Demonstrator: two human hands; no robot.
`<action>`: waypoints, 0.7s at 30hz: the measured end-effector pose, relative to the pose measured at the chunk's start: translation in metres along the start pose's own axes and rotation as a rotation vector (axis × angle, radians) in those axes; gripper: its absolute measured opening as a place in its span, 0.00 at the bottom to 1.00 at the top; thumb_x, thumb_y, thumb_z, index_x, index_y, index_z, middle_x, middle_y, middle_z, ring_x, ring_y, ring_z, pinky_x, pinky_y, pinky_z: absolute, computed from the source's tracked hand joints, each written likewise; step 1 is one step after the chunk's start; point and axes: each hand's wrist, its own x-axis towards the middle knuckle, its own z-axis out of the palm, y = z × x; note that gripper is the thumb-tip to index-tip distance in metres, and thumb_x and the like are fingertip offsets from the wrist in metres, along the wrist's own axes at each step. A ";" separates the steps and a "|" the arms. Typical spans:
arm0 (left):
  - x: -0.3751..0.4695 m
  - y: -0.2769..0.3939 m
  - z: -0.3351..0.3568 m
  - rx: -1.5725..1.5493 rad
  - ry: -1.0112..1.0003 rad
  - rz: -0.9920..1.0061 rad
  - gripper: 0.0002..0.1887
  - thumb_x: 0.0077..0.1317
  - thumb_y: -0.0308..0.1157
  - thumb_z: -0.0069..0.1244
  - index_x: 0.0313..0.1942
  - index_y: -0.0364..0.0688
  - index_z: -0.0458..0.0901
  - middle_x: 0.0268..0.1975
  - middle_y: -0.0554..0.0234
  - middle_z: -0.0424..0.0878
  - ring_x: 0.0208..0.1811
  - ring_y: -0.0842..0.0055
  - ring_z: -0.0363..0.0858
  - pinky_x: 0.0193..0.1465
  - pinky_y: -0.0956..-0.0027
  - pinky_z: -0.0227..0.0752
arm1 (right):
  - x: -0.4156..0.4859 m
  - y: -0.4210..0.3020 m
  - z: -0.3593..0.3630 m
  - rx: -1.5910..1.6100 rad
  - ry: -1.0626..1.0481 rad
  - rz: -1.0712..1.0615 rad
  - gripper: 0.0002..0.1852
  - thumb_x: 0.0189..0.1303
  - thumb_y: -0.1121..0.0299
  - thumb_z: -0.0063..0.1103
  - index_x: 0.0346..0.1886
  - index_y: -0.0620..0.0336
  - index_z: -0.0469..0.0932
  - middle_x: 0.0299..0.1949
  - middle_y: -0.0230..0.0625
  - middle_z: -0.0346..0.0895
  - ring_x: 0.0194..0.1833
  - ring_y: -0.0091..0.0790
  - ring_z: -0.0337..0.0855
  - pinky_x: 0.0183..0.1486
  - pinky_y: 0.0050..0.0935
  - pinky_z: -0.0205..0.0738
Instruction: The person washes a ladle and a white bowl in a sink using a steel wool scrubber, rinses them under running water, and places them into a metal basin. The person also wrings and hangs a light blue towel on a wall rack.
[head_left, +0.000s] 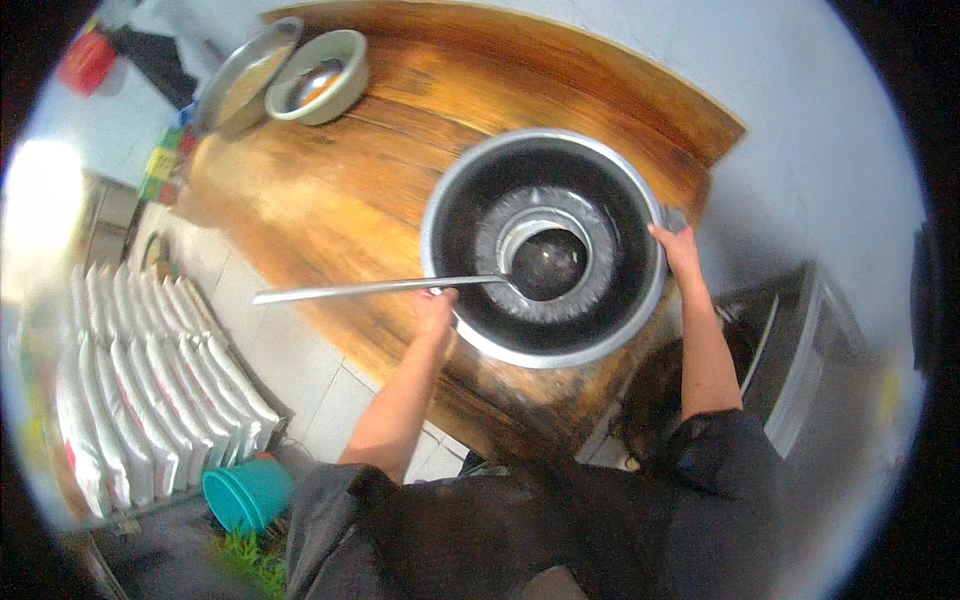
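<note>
A large metal pot (544, 354) with a dark inner wall sits before me over the wooden table (360, 187). My left hand (435, 311) grips its left side. My right hand (677, 247) holds the opposite side at a small grey handle (673, 218), thumb on the rim. Inside, a metal ladle (375, 287) has its round head low in the pot, and its long handle lies across the rim beside my left thumb. Around the ladle's head shows a pale, shiny ring; what it is I cannot tell. The fingers under the pot are hidden.
A pale green bowl (358, 79) with something orange inside stands at the table's far left, beside a wide metal basin (217, 90). White filled sacks (161, 405) are piled at left. A teal bucket (255, 491) stands near my left elbow. A wall (802, 142) rises on the right.
</note>
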 end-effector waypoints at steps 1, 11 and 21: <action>-0.003 -0.005 -0.001 -0.107 0.062 0.025 0.16 0.45 0.17 0.48 0.37 0.39 0.73 0.28 0.67 0.76 0.27 0.76 0.72 0.31 0.70 0.68 | -0.009 0.002 0.000 -0.012 -0.071 0.050 0.38 0.40 0.53 0.69 0.48 0.78 0.69 0.44 0.50 0.76 0.45 0.39 0.76 0.50 0.33 0.68; -0.032 -0.026 -0.175 -0.195 0.170 0.237 0.16 0.45 0.17 0.45 0.38 0.33 0.76 0.32 0.64 0.79 0.34 0.79 0.75 0.39 0.74 0.69 | -0.186 -0.055 0.106 0.028 0.127 -0.134 0.40 0.44 0.66 0.69 0.58 0.79 0.58 0.56 0.53 0.65 0.55 0.41 0.67 0.61 0.33 0.55; -0.042 0.043 -0.454 -0.070 0.239 0.395 0.17 0.46 0.23 0.53 0.40 0.33 0.75 0.35 0.56 0.81 0.36 0.72 0.78 0.43 0.70 0.70 | -0.345 -0.194 0.280 0.214 -0.147 -0.140 0.27 0.44 0.76 0.66 0.49 0.72 0.67 0.44 0.43 0.75 0.42 0.33 0.76 0.49 0.30 0.68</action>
